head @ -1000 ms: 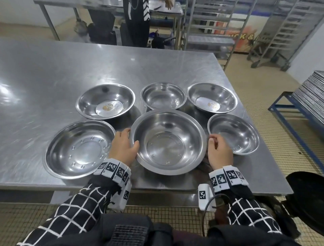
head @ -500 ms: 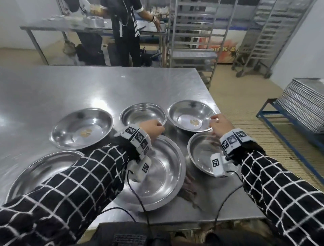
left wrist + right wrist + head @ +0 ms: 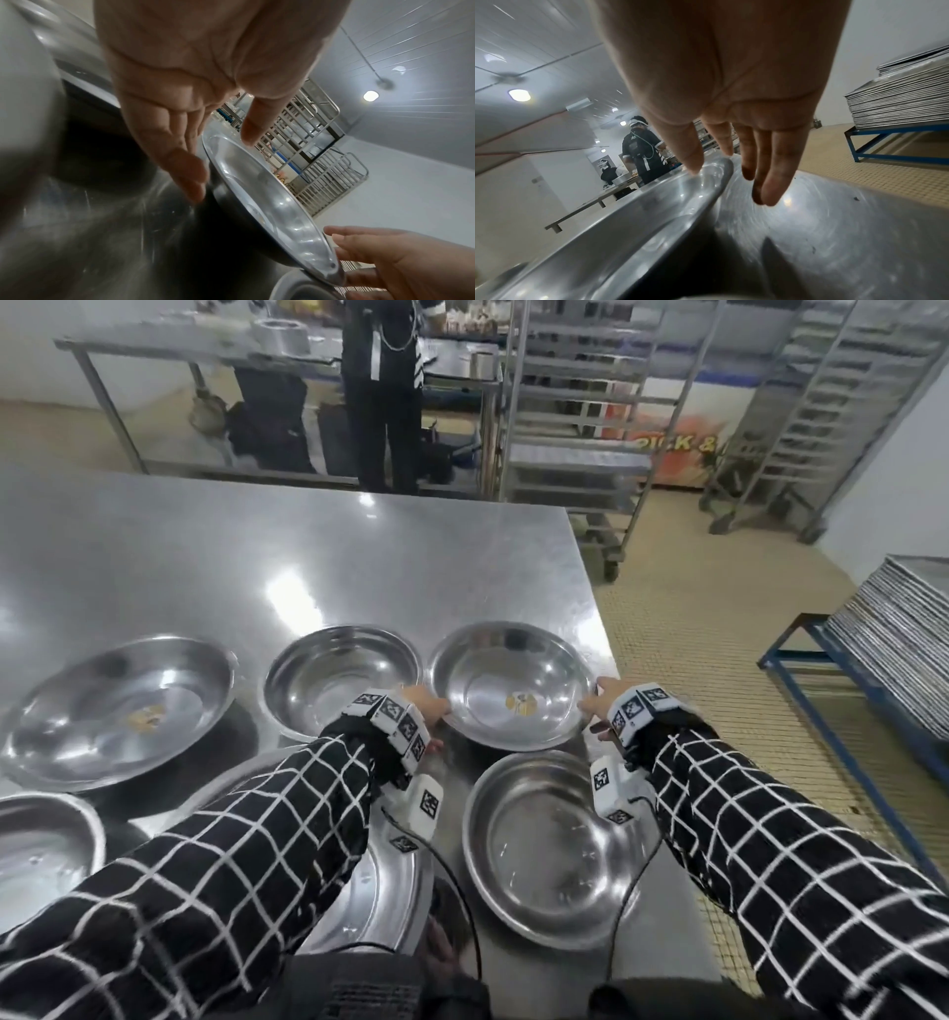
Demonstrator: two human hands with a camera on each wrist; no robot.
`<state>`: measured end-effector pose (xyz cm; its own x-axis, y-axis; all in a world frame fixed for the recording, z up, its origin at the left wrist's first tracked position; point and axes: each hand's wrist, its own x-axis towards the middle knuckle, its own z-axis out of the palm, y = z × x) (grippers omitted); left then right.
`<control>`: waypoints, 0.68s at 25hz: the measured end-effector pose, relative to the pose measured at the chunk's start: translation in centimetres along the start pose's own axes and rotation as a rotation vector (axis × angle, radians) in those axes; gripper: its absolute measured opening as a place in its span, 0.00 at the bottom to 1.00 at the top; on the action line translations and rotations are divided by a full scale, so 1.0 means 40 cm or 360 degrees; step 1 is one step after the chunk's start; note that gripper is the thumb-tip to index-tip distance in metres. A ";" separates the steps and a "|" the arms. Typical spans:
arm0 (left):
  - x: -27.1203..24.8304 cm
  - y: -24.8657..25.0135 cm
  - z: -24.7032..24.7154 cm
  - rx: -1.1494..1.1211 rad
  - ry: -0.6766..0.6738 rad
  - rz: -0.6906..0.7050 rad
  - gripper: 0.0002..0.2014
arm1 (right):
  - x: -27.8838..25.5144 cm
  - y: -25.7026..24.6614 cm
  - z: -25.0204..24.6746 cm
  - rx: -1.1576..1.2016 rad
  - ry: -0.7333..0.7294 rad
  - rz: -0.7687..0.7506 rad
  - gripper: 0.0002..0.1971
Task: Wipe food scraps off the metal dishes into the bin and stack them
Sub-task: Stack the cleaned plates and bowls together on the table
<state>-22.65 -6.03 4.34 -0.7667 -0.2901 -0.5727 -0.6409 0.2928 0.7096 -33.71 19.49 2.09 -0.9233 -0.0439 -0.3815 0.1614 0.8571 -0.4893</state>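
Note:
Several metal bowls stand on the steel table (image 3: 359, 567). The far-right bowl (image 3: 513, 660) holds a small yellow food scrap (image 3: 521, 703). My left hand (image 3: 436, 711) is at its left rim, my right hand (image 3: 590, 706) at its right rim. In the left wrist view the left hand (image 3: 221, 160) has straight fingers beside the bowl (image 3: 270, 203) and the thumb over the rim. In the right wrist view the right hand (image 3: 726, 172) has its thumb on the bowl's rim (image 3: 713, 168) and its fingers straight down outside. The far-left bowl (image 3: 118, 711) also holds scraps.
An empty bowl (image 3: 544, 850) lies under my right forearm, and a large bowl (image 3: 390, 891) under my left. The table's right edge is close to my right hand. A stack of metal trays (image 3: 893, 644) sits on a blue frame. A person (image 3: 382, 377) stands at the back table.
Both hands left the large centre bowl's rim and reached forward to the two sides of the far-right bowl with the scrap. The head view tilted up and right.

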 end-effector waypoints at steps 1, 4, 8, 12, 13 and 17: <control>0.017 -0.002 0.003 0.0044 0.0032 0.0011 0.19 | -0.006 -0.008 0.003 -0.0041 -0.0076 -0.0012 0.26; 0.028 0.008 0.016 0.0005 0.0027 -0.0010 0.15 | 0.026 -0.006 -0.004 -0.0166 -0.0195 0.0067 0.18; 0.033 0.030 0.005 0.0082 -0.0003 0.0025 0.12 | 0.033 -0.019 -0.020 0.0026 -0.0107 0.0090 0.15; -0.001 0.037 -0.047 0.0060 0.0119 0.0166 0.11 | -0.017 -0.054 -0.030 0.0252 0.0181 0.0014 0.11; -0.018 0.036 -0.060 -0.0013 0.0156 0.0225 0.10 | -0.040 -0.066 -0.030 0.0267 0.0250 -0.0009 0.10; -0.122 0.017 -0.155 -0.0002 0.0408 0.0485 0.10 | -0.170 -0.151 -0.011 0.0486 0.0421 -0.0139 0.11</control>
<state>-19.13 -10.08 10.17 -0.8873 -0.4081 -0.2147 -0.3851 0.3996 0.8318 -28.58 14.84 7.99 -0.9895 0.0576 -0.1328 0.1374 0.6626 -0.7362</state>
